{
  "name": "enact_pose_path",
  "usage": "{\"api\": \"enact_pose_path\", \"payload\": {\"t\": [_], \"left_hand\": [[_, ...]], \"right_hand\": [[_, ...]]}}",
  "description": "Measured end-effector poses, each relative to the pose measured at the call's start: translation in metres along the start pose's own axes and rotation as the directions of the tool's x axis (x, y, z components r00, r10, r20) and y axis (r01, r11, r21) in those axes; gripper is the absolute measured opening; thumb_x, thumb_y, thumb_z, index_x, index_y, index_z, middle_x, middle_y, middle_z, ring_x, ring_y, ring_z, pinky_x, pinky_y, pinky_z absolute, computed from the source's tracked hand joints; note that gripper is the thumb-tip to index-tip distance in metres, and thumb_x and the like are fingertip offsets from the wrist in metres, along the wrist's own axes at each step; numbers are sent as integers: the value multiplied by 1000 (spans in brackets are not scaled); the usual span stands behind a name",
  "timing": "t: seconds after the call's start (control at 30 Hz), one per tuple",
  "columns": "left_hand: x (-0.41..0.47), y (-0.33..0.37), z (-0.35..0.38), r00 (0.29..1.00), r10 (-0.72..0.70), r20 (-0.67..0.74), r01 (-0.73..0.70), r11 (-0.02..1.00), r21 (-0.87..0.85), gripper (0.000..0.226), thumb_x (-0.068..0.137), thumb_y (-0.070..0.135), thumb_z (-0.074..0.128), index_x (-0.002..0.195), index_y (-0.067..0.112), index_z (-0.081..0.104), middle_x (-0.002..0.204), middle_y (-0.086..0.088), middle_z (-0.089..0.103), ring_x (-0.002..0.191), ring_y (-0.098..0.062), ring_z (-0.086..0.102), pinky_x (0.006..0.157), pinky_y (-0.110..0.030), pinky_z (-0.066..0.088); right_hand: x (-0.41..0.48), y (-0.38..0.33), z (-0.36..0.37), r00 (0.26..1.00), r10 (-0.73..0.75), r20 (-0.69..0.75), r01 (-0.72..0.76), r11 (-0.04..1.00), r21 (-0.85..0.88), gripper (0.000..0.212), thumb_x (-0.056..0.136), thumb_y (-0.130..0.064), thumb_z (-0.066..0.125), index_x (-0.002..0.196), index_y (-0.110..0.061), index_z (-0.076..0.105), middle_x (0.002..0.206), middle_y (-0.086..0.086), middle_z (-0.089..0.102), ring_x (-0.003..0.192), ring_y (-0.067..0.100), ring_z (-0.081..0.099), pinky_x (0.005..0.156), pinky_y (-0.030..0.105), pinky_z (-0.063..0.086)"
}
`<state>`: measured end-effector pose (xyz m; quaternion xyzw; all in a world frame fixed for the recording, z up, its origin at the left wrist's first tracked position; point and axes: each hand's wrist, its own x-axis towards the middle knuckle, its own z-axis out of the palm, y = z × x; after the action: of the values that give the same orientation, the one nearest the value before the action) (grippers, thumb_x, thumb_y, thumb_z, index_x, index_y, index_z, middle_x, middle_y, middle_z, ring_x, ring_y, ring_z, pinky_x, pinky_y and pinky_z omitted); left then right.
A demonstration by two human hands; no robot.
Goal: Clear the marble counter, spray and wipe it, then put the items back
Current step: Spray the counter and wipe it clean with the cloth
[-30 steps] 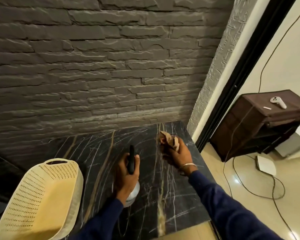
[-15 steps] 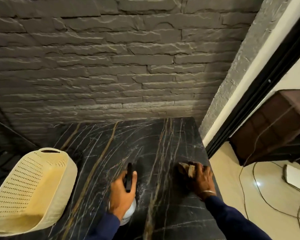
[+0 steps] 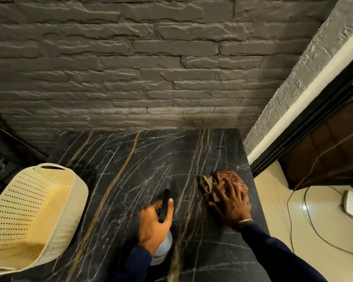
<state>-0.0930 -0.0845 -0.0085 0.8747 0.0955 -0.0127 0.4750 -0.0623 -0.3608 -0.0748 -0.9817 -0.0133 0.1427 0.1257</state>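
Two risks | right hand [image 3: 231, 204], fingers spread flat, presses cloth [image 3: 230, 178] near edge of bench [image 3: 130, 169] (may slide off) | left hand [image 3: 157, 222] wrapped round spray bottle [image 3: 164, 247], stray squirt possible

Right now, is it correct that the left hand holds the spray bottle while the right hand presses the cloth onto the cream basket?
Not quite: the head view shows the right hand pressing the cloth onto the black marble counter near its right edge, apart from the cream basket. The left hand does hold the spray bottle.
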Motion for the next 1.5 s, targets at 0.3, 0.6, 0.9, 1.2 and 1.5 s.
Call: {"api": "enact_pose_path", "payload": {"t": [0.3, 0.6, 0.9, 1.2, 1.5], "left_hand": [[-3, 18, 14, 961, 124, 246, -97, 988, -117, 17, 87, 36, 69, 76, 24, 64, 67, 5, 67, 63, -9, 67, 60, -21, 51], [17, 46, 24, 947, 206, 245, -202, 979, -42, 47, 85, 64, 49, 64, 23, 61, 52, 4, 60, 47, -12, 59, 46, -30, 47], [42, 67, 47, 871, 70, 486, -44, 997, -66, 14, 93, 36, 63, 84, 26, 68, 63, 5, 64, 56, -5, 62, 53, -19, 50], [77, 100, 71, 977, 86, 197, -101, 993, 67, 25, 84, 43, 68, 66, 38, 52, 48, 20, 54, 70, 21, 54, 73, 3, 43], [124, 84, 70, 964, 53, 261, -85, 990, 110, 43, 85, 49, 64, 52, 25, 50, 43, 7, 54, 43, -4, 60, 56, -27, 56]], "right_hand": [[-6, -13, 5, 1000, 2, 28, 0, 998, -67, 74, 88, -73, 23, 151, -44, -1, 161, 4, 1, 148, 29, -5, 115, 59, -9], [-10, -12, 21, 991, 127, 32, -128, 992, 4, 85, 81, -83, 18, 151, -42, -6, 161, 5, 3, 149, 32, -2, 118, 59, 5], [25, 21, 16, 977, 200, -78, -198, 980, 32, 76, 90, -72, 27, 152, -40, -4, 163, 4, -3, 149, 27, -8, 116, 65, -3], [199, 68, -44, 929, 309, -204, -294, 950, 101, 76, 93, -67, 32, 152, -35, -3, 161, 5, -6, 149, 31, -6, 118, 57, -5], [148, -30, 6, 956, -272, -109, 270, 962, -32, 65, 94, -54, 32, 153, -27, 22, 159, 7, 23, 147, 29, 16, 117, 57, 15]]}}
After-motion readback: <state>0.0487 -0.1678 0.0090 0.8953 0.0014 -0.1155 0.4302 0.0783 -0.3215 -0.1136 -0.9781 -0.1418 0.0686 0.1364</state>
